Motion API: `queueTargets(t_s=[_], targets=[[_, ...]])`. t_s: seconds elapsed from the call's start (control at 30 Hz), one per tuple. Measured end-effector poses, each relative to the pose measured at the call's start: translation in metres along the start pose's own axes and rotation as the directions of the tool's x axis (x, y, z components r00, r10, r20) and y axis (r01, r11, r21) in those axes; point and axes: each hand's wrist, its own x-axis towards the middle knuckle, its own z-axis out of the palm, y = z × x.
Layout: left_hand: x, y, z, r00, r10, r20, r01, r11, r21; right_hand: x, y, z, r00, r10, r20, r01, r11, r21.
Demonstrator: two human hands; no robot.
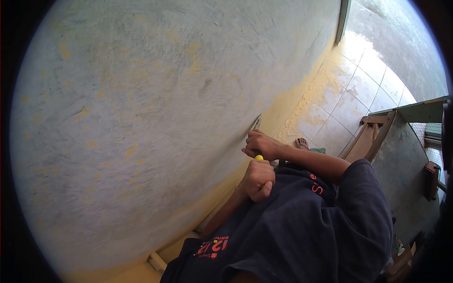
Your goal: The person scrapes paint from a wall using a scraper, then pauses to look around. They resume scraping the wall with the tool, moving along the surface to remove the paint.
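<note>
Gripping the scraper (256, 123) near its blade, my right hand (265, 144) is closed above my left hand (258, 180), curled round its yellow handle (259, 157), likely bracing the tip against the wall (155, 122) ahead.

This looks to be a room of a house or other simple building, with its surface under repair. The big wall (141, 118) is grey and patchy, with remains of yellow paint (131, 151) on it, and yellow crumbs (293, 115) are lying along its foot on the white tiled floor (362, 89). At one side there are wooden furniture (381, 134) and a mesh-covered opening (434, 156).
</note>
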Motion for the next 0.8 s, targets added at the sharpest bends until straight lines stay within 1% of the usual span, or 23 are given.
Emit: queueTargets(t_s=[0.07,0.13,0.2,0.27,0.3,0.37,0.4,0.47,0.53,0.57,0.6,0.67,0.73,0.8], targets=[[0.002,0.0,-0.001,1.0,-0.015,0.005,0.015,1.0,0.004,-0.003,-0.001,0.004,1.0,0.004,0.005,-0.004,1.0,0.015],[0.0,0.0,0.0,1.0,-0.011,-0.002,0.011,1.0,0.018,-0.004,0.004,0.004,0.995,0.095,0.04,-0.095,0.995,-0.011],[0.003,-0.005,-0.001,1.0,-0.018,-0.025,0.018,1.0,-0.025,-0.002,0.005,0.0,0.996,0.076,0.052,-0.073,0.996,-0.047],[0.006,-0.008,0.0,1.0,-0.015,-0.004,0.015,1.0,-0.016,-0.004,0.007,0.002,1.0,-0.026,0.012,0.025,0.999,0.045],[0.002,-0.003,0.003,1.0,-0.025,0.005,0.026,1.0,-0.011,-0.008,0.006,0.008,1.0,-0.019,0.011,0.018,0.998,0.057],[0.001,-0.004,0.003,1.0,-0.03,0.003,0.03,0.999,-0.013,-0.005,0.01,0.006,0.997,0.067,0.038,-0.069,0.996,0.057],[0.004,-0.006,0.001,0.999,-0.035,0.007,0.035,0.999,-0.013,-0.004,0.009,0.004,0.997,0.064,0.036,-0.066,0.996,0.053],[0.009,-0.006,-0.004,0.999,-0.029,0.03,0.03,0.999,-0.014,-0.003,0.007,0.003,1.0,0.006,0.013,-0.008,0.993,0.119],[0.003,-0.003,-0.002,0.998,-0.043,0.042,0.044,0.999,-0.023,-0.006,0.012,0.012,0.999,0.044,-0.001,-0.044,0.991,0.125],[0.002,-0.007,-0.002,0.999,-0.047,0.017,0.047,0.999,-0.027,-0.005,0.014,0.011,0.997,0.075,-0.014,-0.072,0.991,0.113],[0.002,-0.01,-0.003,0.999,-0.049,-0.006,0.049,0.998,-0.03,-0.005,0.013,0.01,0.997,0.072,-0.014,-0.07,0.991,0.111],[0.005,-0.011,-0.002,0.999,-0.039,0.016,0.04,0.999,-0.025,-0.004,0.014,0.006,0.999,0.011,0.034,-0.015,0.993,0.115],[0.001,-0.006,0.001,0.998,-0.054,0.032,0.055,0.998,-0.031,-0.004,0.014,0.008,0.999,0.027,0.039,-0.03,0.995,0.1],[0.003,-0.008,-0.002,0.999,-0.041,0.014,0.041,0.999,-0.024,-0.004,0.012,0.008,0.998,0.036,0.052,-0.039,0.997,0.068]])
